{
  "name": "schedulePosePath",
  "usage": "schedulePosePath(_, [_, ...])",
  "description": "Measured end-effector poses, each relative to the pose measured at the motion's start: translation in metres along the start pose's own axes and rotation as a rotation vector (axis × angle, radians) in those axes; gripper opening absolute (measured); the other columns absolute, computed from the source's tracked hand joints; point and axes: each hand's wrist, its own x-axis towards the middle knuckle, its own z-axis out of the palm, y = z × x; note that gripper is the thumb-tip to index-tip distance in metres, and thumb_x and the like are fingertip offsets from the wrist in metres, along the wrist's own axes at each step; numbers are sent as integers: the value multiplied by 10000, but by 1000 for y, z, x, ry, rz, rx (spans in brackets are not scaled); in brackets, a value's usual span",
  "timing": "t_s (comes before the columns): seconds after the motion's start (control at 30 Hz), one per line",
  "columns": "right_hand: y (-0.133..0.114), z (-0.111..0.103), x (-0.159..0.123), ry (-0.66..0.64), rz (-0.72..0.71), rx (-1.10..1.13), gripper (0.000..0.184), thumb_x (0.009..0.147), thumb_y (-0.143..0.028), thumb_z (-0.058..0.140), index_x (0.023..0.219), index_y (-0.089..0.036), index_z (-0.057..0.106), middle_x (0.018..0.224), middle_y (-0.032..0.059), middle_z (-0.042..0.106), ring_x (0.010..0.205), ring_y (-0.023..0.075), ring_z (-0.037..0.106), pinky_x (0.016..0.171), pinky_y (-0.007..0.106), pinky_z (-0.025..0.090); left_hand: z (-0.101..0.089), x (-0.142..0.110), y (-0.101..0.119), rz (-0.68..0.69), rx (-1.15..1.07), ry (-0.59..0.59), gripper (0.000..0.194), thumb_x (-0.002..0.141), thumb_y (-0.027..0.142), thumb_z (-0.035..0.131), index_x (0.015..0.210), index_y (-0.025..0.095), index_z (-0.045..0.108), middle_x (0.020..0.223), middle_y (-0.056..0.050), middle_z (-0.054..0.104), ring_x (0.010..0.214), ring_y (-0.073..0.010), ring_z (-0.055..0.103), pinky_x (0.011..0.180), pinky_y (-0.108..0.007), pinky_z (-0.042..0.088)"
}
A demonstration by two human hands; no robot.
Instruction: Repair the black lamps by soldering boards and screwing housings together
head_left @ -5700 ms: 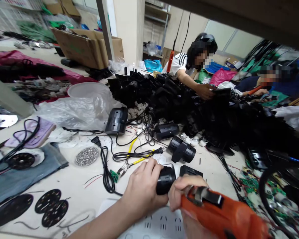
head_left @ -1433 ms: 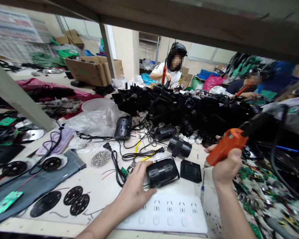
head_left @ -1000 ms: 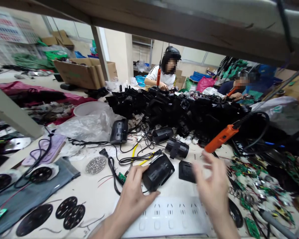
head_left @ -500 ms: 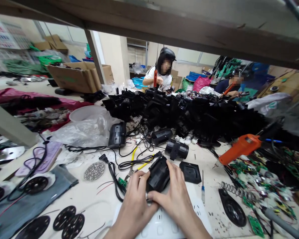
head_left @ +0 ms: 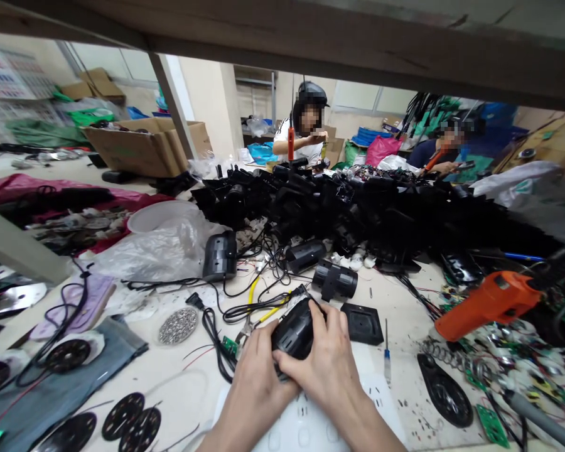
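Observation:
Both hands grip a black plastic housing [head_left: 292, 331] above a white power strip [head_left: 287, 427]. My left hand [head_left: 258, 376] holds its left side, with the fingers partly hidden behind it. My right hand [head_left: 329, 358] has its thumb across the near face and its fingers over the right end. Just beyond lie pliers with yellow handles [head_left: 253, 295] and a coiled black cord [head_left: 245, 310]. A similar black cylindrical housing [head_left: 335, 280] rests behind, and a flat black cover [head_left: 363, 322] sits right of my right hand. A small screwdriver [head_left: 387, 358] lies farther right.
An orange electric screwdriver [head_left: 489, 306] hangs at the right, over green circuit boards [head_left: 537, 376]. A dish of screws [head_left: 177, 325] stands on the left. Black parts [head_left: 358, 207] are heaped across the back. Two people [head_left: 306, 129] sit beyond, and a shelf [head_left: 311, 50] spans overhead.
The black housing has been turned in my hands, so a slotted side now shows. The orange electric screwdriver has swung right. The person opposite has raised a hand.

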Motion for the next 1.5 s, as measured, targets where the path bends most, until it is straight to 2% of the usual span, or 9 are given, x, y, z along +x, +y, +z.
schedulePosePath(0.4, [5, -1, 1, 1, -14, 7, 834, 528, -314, 841, 1244, 33, 594, 1056, 190, 554, 988, 342, 516, 926, 519, 517, 3, 2, 1, 29, 45, 30, 623, 652, 178, 579, 1258, 123, 446, 1162, -159, 616, 1108, -312, 604, 958, -507, 506])
schedulePosePath(0.77, [-3, -15, 11, -212, 187, 79, 995, 523, -490, 833, 1334, 6, 541, 1180, 196, 527, 1155, 372, 474, 1073, 495, 413, 10, 5, -13, 116, 152, 78, 698, 654, 286, 606, 1305, 104, 432, 1123, -171, 623, 1054, -350, 612, 903, -517, 517])
schedulePosePath(1.03, [-7, -23, 17, -265, 236, 66, 948, 533, -492, 826, 1313, -21, 566, 1153, 178, 515, 1168, 373, 454, 1072, 502, 404, 9, 2, -7, 84, 121, 61, 735, 657, 265, 602, 1344, 100, 395, 1176, -178, 612, 1111, -334, 595, 950, -506, 499])
schedulePosePath(1.13, [-4, -19, 14, -214, 193, 92, 906, 537, -449, 836, 1294, -27, 572, 1124, 168, 518, 1138, 359, 475, 1046, 500, 430, 9, 3, -6, 22, 104, 64, 767, 632, 261, 615, 1348, 95, 394, 1159, -179, 629, 1106, -340, 605, 937, -505, 510])
schedulePosePath(1.27, [5, -11, 1, -37, 76, 127, 837, 558, -362, 836, 1284, -63, 545, 1130, 158, 531, 1107, 337, 506, 1000, 494, 474, 6, 5, -7, -40, 83, 26, 786, 632, 288, 644, 1349, 93, 389, 1207, -192, 632, 1122, -349, 610, 946, -515, 508])
schedulePosePath(1.37, [14, -10, -9, 64, -44, 141, 880, 604, -348, 825, 1360, -110, 442, 1208, 167, 506, 1150, 338, 491, 990, 507, 479, 4, 5, -8, -29, 67, -14, 775, 641, 297, 652, 1341, 79, 401, 1235, -205, 624, 1148, -349, 600, 967, -516, 500])
schedulePosePath(1.5, [25, -22, -14, 116, -223, 129, 959, 693, -414, 786, 1456, -143, 271, 1344, 188, 436, 1239, 348, 441, 1012, 533, 450, 5, 3, -9, -10, 53, 19, 691, 626, 222, 611, 1288, 101, 454, 1221, -194, 632, 1146, -341, 603, 965, -510, 503])
